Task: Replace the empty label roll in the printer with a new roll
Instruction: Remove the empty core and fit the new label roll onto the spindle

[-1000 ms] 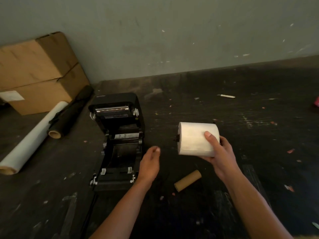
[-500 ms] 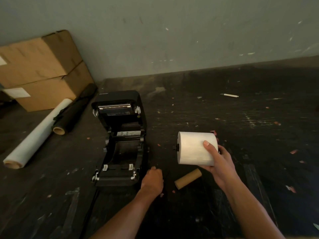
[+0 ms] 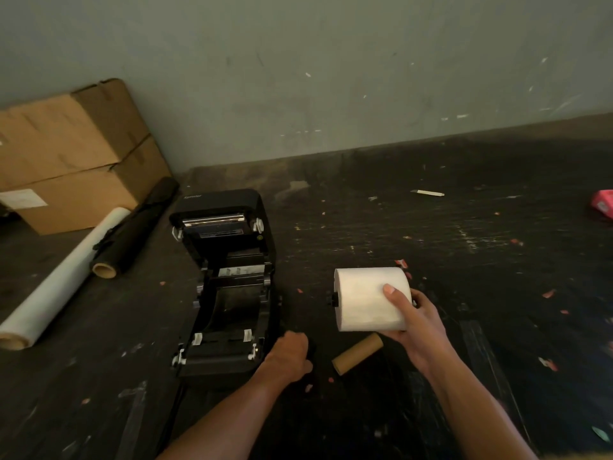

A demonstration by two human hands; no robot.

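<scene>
We list a black label printer [image 3: 229, 283] near the middle of a dark, scuffed work surface [image 3: 464, 247], its lid tipped back toward the far wall and its roll bay open to view.

We list a new white label roll [image 3: 370, 298], held clear of the surface to the right of the printer, lying sideways with a black spindle end showing at its left face. The right hand [image 3: 416, 330] grips it from the near right, thumb laid across the front of the roll and fingers wrapped behind.

We list an empty brown cardboard core [image 3: 357, 353], lying on the surface just near of the new roll, between the two hands.

The left hand [image 3: 288, 356] sits low beside the printer's near right corner, fingers curled over something small and dark; we cannot tell what it is, nor whether the hand truly grips it.

We list, at far left, stacked cardboard boxes [image 3: 66, 154] against the wall, with a black roll [image 3: 132, 230] and a long white roll [image 3: 63, 280] lying side by side in front of them.

We list a red object [image 3: 603, 204] at the far right edge, and small paper scraps scattered across the surface.
</scene>
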